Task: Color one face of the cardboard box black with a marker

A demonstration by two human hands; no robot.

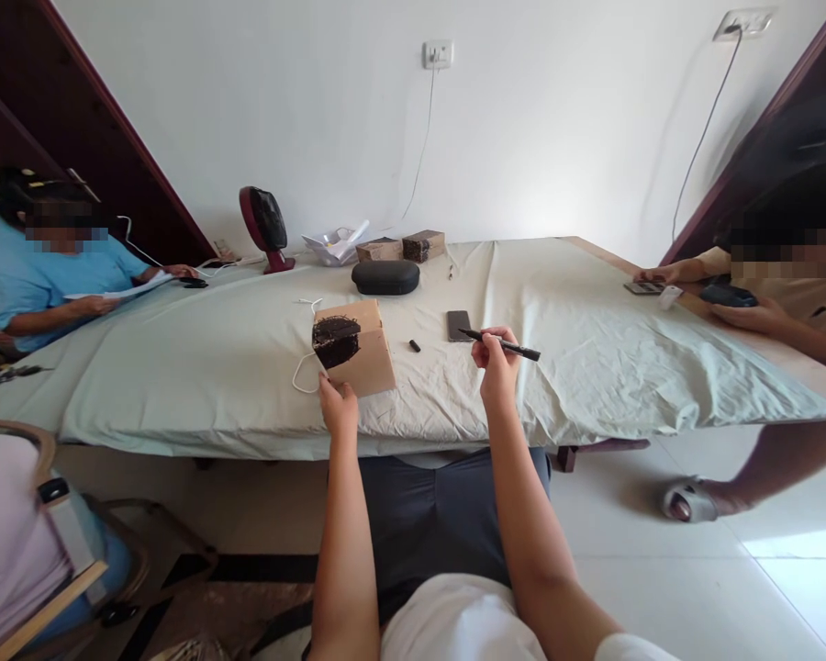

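Note:
My left hand (337,401) grips the near lower edge of a small brown paper bag (362,352) standing on the cloth-covered table (592,367). One side of the bag bears a dark scribbled patch (335,339), and a white cord handle (301,375) trails to its left. My right hand (496,360) is raised just right of the bag, fingers pinched round an uncapped black marker (506,345) held roughly level. The marker's cap (414,345) lies on the cloth between bag and hand.
A dark phone (458,324), a black case (385,276), two more brown bags (399,247), a white tray (334,243) and a small red fan (265,224) lie farther back. One person sits at the left (48,275) with papers, another at the right (771,294) by a calculator.

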